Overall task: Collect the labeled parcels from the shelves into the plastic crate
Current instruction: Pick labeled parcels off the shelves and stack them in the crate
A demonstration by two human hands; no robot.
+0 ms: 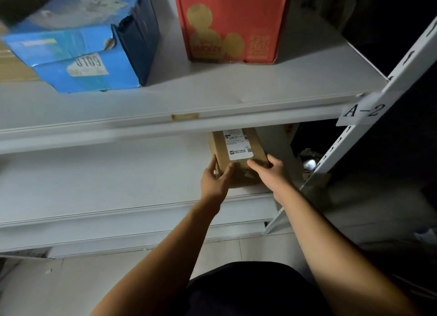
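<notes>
A small brown cardboard parcel [236, 153] with a white shipping label on top lies on the lower white shelf [106, 181], partly under the shelf above. My left hand [216, 178] grips its near left corner, fingers up the left side and thumb on top. My right hand [269, 172] holds the near right corner, thumb lying across the top by the label. No plastic crate is in view.
The upper shelf [189, 98] carries a torn blue box [80, 55] at the left and a red box [234, 22] in the middle. A white slotted upright [369, 117] tagged A-2 stands at the right, dark clutter behind it. Pale floor lies below.
</notes>
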